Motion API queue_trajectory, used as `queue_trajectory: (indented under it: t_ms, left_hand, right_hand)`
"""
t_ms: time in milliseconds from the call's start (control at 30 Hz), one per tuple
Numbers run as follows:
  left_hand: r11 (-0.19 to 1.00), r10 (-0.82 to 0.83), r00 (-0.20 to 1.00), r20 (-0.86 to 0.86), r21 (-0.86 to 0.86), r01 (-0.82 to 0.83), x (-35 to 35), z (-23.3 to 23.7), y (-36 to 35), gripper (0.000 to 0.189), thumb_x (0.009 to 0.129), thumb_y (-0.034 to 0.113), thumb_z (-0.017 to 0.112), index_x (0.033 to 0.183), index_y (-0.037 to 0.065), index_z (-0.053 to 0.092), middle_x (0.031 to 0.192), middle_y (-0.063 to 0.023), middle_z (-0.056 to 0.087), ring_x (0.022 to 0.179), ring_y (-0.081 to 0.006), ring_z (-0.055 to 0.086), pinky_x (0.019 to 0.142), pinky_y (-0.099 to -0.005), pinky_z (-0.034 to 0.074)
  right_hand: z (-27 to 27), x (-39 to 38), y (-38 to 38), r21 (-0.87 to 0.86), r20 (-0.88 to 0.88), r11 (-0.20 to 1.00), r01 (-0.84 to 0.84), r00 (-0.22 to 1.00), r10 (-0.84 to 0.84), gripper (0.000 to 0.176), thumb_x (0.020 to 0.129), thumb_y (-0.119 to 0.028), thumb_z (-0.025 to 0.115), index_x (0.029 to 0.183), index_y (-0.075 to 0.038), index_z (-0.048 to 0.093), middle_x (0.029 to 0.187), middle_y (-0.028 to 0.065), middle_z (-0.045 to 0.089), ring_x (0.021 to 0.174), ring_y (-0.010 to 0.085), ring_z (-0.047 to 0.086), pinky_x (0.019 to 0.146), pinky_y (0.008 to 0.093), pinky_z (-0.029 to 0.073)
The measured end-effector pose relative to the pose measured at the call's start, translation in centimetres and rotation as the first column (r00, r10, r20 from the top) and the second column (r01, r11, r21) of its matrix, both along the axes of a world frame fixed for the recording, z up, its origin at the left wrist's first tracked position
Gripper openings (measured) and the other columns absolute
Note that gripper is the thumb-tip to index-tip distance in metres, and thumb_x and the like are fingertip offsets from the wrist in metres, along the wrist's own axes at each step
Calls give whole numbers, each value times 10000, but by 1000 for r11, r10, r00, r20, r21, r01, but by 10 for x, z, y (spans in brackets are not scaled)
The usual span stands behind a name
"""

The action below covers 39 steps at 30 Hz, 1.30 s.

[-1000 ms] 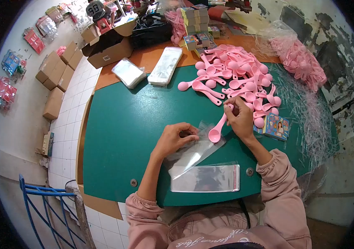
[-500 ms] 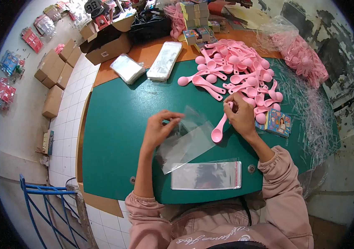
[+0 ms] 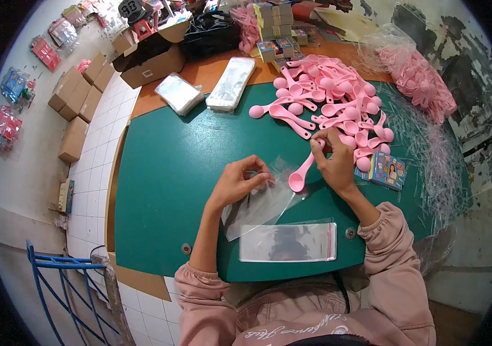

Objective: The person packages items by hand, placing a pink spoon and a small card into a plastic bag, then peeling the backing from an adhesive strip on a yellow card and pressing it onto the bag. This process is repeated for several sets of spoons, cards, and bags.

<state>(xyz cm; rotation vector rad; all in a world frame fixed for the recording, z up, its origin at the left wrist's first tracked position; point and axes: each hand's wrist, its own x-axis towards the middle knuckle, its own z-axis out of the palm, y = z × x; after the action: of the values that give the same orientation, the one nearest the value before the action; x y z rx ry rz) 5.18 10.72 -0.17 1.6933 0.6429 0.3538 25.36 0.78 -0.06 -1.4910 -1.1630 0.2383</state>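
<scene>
My right hand (image 3: 335,160) pinches the handle end of a pink spoon (image 3: 297,181), whose bowl hangs down to the left, over the edge of a clear plastic bag (image 3: 257,210). Bent fingers of my left hand (image 3: 244,180) are closed on the upper part of that bag. Nearer to me, a stack of clear bags (image 3: 286,242) with a red-edged strip lies flat on the green table (image 3: 165,179). Beyond my right hand is a large pile of pink spoons (image 3: 338,86), and beside it a stack of printed cards (image 3: 387,170).
Two stacks of clear bags (image 3: 179,94) (image 3: 230,83) sit at the table's back left. Behind them are an open cardboard box (image 3: 150,66) and bundled cards (image 3: 273,26). A plastic sack of pink spoons (image 3: 419,81) and crumpled film (image 3: 442,167) lie at the right.
My left hand has moved right with the bag, towards the spoon. The spoon's bowl has shifted slightly left and up, now over the bag's edge.
</scene>
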Motion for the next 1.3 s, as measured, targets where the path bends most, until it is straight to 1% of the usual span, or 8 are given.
queue_trajectory:
  t_ms: [67,233,333,433,767,967,1067,1300]
  left_hand:
    - [995,55,977,206,-95,-36,-5,-4,8,83,828,92,539,865,24,507,851,-75,628,810,-145,612,681,-257,496]
    - [909,305,914,269,-368,-195,-10,4,8,213,838,92,538,1014,58,422,845,-118,620,809,-174,609,661,-275,494]
    - [900,253,958,136,-396,-181,1,7,-2,394,787,80,625,1109,50,401,847,-115,623,769,-172,617,639,-263,499]
    - [935,220,962,162,-316,-160,7,2,-3,409,780,69,635,1118,35,408,821,-107,632,760,-167,619,641,-254,496]
    - [904,224,957,184,-407,-133,8,3,-4,372,788,87,638,1113,-11,487,881,-124,635,795,-142,614,688,-229,484]
    - [984,105,968,230,-164,-68,12,-3,-11,292,852,175,567,1073,-15,548,918,-50,617,768,-101,572,704,-223,460]
    - [987,-60,996,-72,-152,48,6,9,-9,326,902,246,484,1041,-36,571,858,-19,608,734,-68,548,691,-216,456]
    - [917,-49,984,173,-381,113,13,32,-19,348,923,278,445,987,-26,602,836,-49,632,683,-66,541,615,-207,439]
  right_hand:
    - [1,1,0,-21,97,1000,7,995,-5,101,803,-94,570,855,-18,526,606,56,542,498,105,518,451,248,393]
    - [1,3,-1,-84,59,996,-13,998,18,87,813,-95,562,847,-26,522,607,59,551,486,105,525,448,242,397]
    - [11,1,-2,12,-215,1000,-12,976,15,93,849,-100,540,863,-15,506,617,55,562,523,118,580,465,227,433]
    - [11,-3,0,151,-271,988,-11,961,52,114,876,-111,518,876,-1,487,657,71,590,586,146,628,494,223,472]
    - [18,-13,-7,132,-135,991,-27,990,45,137,882,-127,514,880,5,480,693,101,619,616,155,639,537,232,480]
    - [19,-20,-7,117,-158,980,-162,971,180,156,856,-114,559,859,-4,448,685,90,600,579,138,619,506,222,456]
    - [24,-14,-6,100,-372,972,-212,898,234,219,834,-92,588,868,-24,383,665,84,582,528,123,581,460,214,427]
    - [31,-12,-13,56,-257,959,-279,924,284,235,885,-242,523,930,-25,443,740,93,601,644,127,600,560,241,450]
